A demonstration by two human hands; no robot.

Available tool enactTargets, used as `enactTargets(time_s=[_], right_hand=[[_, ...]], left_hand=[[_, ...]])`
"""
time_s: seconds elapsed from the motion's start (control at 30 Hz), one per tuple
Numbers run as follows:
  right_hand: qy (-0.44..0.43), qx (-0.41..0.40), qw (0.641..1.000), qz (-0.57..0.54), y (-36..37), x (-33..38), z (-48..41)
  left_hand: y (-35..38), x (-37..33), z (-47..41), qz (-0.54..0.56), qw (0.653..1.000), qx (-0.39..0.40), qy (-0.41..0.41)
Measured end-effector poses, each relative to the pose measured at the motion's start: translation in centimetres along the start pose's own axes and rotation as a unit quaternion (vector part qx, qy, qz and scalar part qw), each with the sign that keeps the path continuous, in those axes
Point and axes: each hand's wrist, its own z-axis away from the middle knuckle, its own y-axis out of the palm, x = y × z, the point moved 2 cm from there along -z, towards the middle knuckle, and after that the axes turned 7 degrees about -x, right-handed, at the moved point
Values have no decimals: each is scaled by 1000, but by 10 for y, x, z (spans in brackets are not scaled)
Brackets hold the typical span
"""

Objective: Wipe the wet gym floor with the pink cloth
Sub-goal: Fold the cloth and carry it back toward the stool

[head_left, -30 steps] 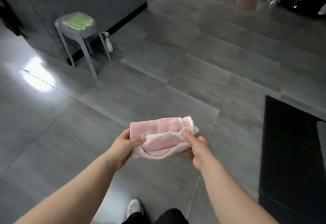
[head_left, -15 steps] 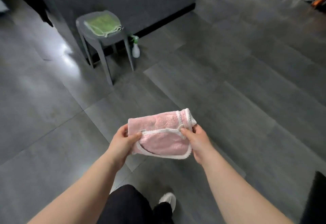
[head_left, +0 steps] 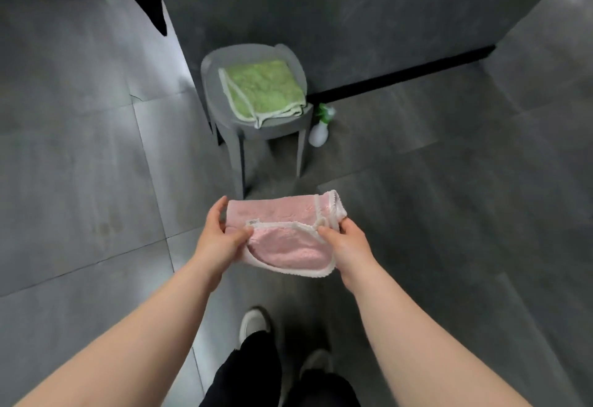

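The pink cloth (head_left: 282,233), folded and edged in white, is held in the air at waist height in front of me. My left hand (head_left: 219,239) pinches its left side with thumb on top. My right hand (head_left: 346,247) grips its right side the same way. Below and around lies the grey tiled gym floor (head_left: 449,230), glossy with a pale reflection on the left. My two shoes and dark trouser legs show under the cloth.
A grey stool (head_left: 231,130) stands straight ahead with a folded green cloth (head_left: 261,90) on its seat. A white spray bottle (head_left: 319,132) with a green top stands on the floor by its right legs. Behind them rises a dark grey wall (head_left: 353,15).
The view has swung left and I have stepped closer to the stool, which now sits straight ahead. Both hands keep the same hold on the pink cloth.
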Motion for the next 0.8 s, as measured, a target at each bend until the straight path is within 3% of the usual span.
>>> enactTargets(time_s=[0.23, 0.33, 0.4, 0.43, 0.5, 0.57, 0.6, 0.67, 0.8], right_hand=[[-100, 2, 994, 46, 47, 137, -128], [-129, 56, 987, 75, 73, 182, -179], [-157, 96, 970, 162, 88, 197, -211], [-187, 94, 944, 256, 95, 199, -224], [-278, 85, 840, 458, 107, 198, -245], [-342, 118, 737, 570, 121, 192, -261], [-353, 130, 704, 602, 127, 189, -270], [-356, 136, 665, 643, 137, 188, -284], [-336, 136, 637, 681, 145, 187, -301]], left_hand=[[43, -109, -123, 10, 994, -81, 67], [60, -142, -171, 44, 988, -126, 72], [69, -152, -203, -18, 981, -169, 95], [73, -153, -216, -116, 968, -189, 114], [82, -144, -239, -324, 919, -167, 149], [90, -130, -257, -429, 887, -105, 135], [93, -125, -265, -453, 880, -83, 118], [95, -116, -275, -475, 873, -69, 88], [96, -114, -285, -478, 873, -67, 71]])
